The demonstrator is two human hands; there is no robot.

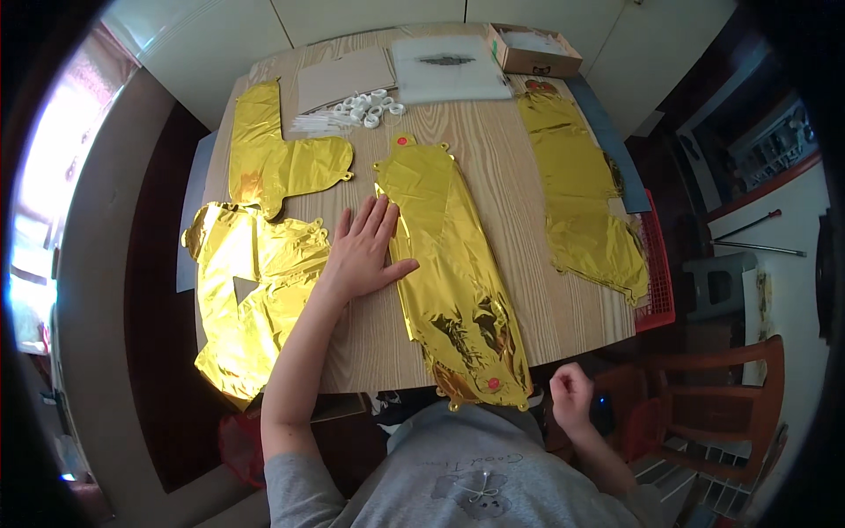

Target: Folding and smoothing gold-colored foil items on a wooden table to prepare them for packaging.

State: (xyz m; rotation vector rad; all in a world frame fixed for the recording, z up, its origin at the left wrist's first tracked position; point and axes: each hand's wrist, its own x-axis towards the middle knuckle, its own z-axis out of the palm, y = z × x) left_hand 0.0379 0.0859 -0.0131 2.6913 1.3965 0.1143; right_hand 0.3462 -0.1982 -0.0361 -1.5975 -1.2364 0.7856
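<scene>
A long, flat gold foil balloon (444,238) lies down the middle of the table, with small tabs at its corners and a red dot near each end. Its lower end reaches the table's near edge, where the foil is crumpled. My left hand (363,251) lies flat with fingers stretched, partly on the wood and touching the balloon's left edge. Off the near edge, at the lower right, my right hand (572,393) is curled closed, apart from the foil. Whether anything is inside its fingers is hidden.
More flat gold foil balloons lie at left: an L-shaped one (264,150) and one with a triangular hole (264,290). Another foil balloon (576,176) lies right. White ribbon rolls (374,106), clear bags (449,66) and a cardboard box (537,53) stand behind. A wooden chair (717,431) is lower right.
</scene>
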